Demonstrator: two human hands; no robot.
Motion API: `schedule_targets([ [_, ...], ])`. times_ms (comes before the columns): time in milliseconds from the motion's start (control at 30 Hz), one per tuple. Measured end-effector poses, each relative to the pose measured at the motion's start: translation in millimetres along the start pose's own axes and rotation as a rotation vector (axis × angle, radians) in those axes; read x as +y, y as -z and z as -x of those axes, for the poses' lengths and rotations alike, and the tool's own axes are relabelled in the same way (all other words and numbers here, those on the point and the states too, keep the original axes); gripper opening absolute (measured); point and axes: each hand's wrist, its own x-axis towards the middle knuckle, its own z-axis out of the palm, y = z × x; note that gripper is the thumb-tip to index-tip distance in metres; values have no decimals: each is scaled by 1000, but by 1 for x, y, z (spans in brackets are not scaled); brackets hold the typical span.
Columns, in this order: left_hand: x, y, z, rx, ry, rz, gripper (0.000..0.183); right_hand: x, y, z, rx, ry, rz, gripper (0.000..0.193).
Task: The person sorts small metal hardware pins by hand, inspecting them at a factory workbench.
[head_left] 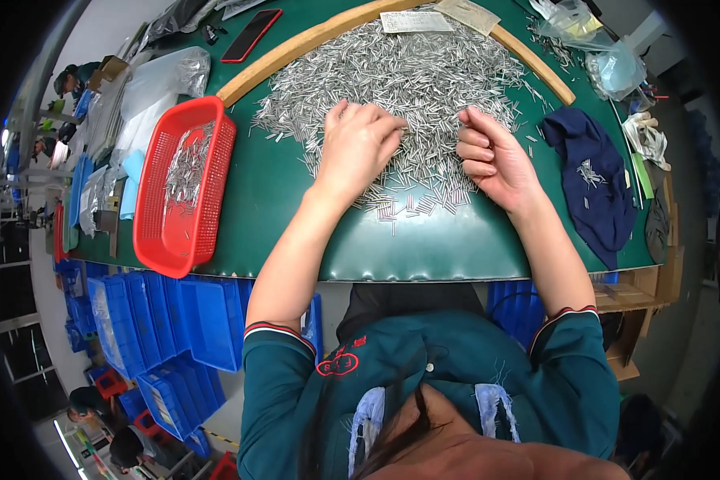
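Note:
A large heap of small silvery metal pins (424,72) spreads over the green tabletop (288,216). My left hand (358,148) rests palm down on the heap's near left part. Its fingers are bent in toward the thumb, and whatever is under them is hidden. To its right, my right hand (494,158) is turned on its side at the heap's right edge. The fingers there curl into the palm, with thumb and forefinger together; what they hold, if anything, is too small to make out. Loose pins lie between and in front of both hands.
A red plastic basket (146,216) with more pins stands at left. A bent wooden strip (296,54) borders the heap's far side, near paper slips (416,22) and a phone (252,36). Dark blue cloth (588,180) bearing some pins lies right. Blue bins (208,316) sit below.

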Motion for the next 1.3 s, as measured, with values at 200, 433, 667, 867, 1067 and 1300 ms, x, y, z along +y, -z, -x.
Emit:
schedule_targets([
  [200,-9,-2,1,-1,28,50,10,7,-8,1,90,77,532,20],
  [433,-4,23,-6,-79,-75,114,18,-4,6,-6,-2,58,164,19],
  [667,47,39,9,-495,-339,-129,27,-9,12,-8,29,103,124,19],
  [867,61,33,6,-524,-404,-297,21,-7,10,-6,7,112,174,23],
  [1067,61,22,4,-451,-553,-429,10,-4,5,-5,20,109,222,20],
  [1300,66,19,4,-439,-630,-462,3,-3,8,-6,32,133,258,23],
])
